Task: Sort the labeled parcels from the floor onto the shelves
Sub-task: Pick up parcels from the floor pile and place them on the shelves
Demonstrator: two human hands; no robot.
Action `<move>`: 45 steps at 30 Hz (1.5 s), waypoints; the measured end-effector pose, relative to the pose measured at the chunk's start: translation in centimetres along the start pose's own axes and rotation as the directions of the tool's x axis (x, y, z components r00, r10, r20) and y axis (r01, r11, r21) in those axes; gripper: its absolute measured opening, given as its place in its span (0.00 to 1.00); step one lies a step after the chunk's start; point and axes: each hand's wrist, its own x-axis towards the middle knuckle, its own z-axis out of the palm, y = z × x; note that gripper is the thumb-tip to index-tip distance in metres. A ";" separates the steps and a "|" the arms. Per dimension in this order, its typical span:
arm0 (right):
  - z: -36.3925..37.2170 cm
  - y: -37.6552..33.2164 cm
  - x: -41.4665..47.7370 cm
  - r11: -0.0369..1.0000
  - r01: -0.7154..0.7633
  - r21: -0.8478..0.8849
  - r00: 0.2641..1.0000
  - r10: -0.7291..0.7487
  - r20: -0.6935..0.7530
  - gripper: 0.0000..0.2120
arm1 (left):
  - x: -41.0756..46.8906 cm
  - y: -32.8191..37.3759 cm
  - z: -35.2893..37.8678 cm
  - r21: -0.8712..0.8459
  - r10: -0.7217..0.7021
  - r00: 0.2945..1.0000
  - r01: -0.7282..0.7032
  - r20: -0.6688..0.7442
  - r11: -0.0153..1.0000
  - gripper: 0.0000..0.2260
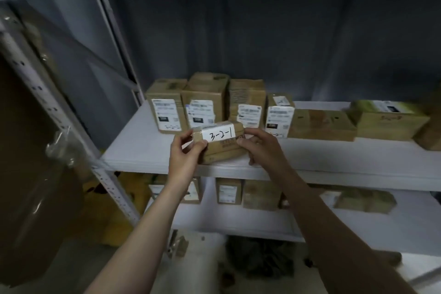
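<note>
Mid-sort here, and judging by the shelves I'm a good way in. Both grips are on the 3-2-1 parcel (224, 150): left grip (185, 150) pinches its left end, right grip (262, 148) is wrapped round its right end. The parcel is at the front edge of the middle shelf (143, 148), but I can't tell if it's resting there or just above.

Right behind the parcel is a row of upright boxes (202, 102), already shelved. One looks scrawled 3-2-2, so I'd say this is the right spot. Behind and to its right lie flatter boxes (322, 124). Below it, more parcels (229, 191) on the lower shelf.

No idea how many are left on the floor; further below I only see something dark (260, 258).

That row leaves just a narrow strip free, so the parcel can't slide far back. Left of it leans a big cardboard sheet (35, 150).
</note>
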 end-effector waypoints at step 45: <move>26.6 -0.8 8.8 0.918 -0.311 0.247 0.930 0.241 0.278 0.08 | 18.4 -6.5 -17.7 0.346 0.097 0.930 0.034 -0.355 0.938 0.39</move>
